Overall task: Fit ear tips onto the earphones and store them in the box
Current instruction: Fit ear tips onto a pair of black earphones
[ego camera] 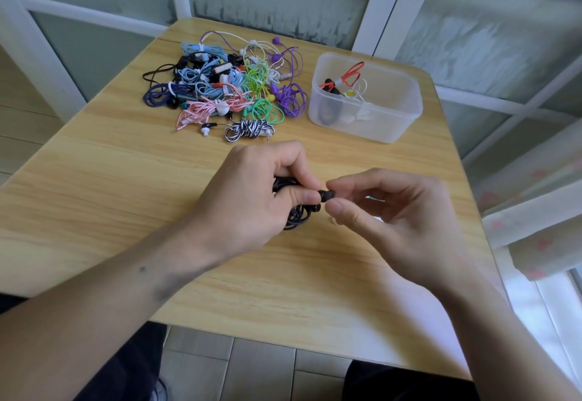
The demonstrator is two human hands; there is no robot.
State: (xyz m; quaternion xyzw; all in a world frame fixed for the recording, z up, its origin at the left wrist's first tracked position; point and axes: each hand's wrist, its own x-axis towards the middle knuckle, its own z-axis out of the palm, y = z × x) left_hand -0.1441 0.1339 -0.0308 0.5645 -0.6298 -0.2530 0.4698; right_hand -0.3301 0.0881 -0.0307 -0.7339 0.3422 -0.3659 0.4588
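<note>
Head view | my left hand [252, 192] pinches the black earphones [297, 208] steady above the surface [110, 173] | right hand [387, 211] fingers [338, 208] pinch the ear tip [326, 195] onto the bud | box [365, 98] sits well apart, for storing.

Black earphones [296, 211], zebra-striped cable bundle [248, 129], translucent white box [396, 117], light woodgrain table [126, 180].

two hands [252, 192], one box [365, 117], one table [126, 180]

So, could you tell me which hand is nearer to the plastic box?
Right. The right hand sits just in front of the plastic box; the left hand is further off, towards the table's middle.
</note>
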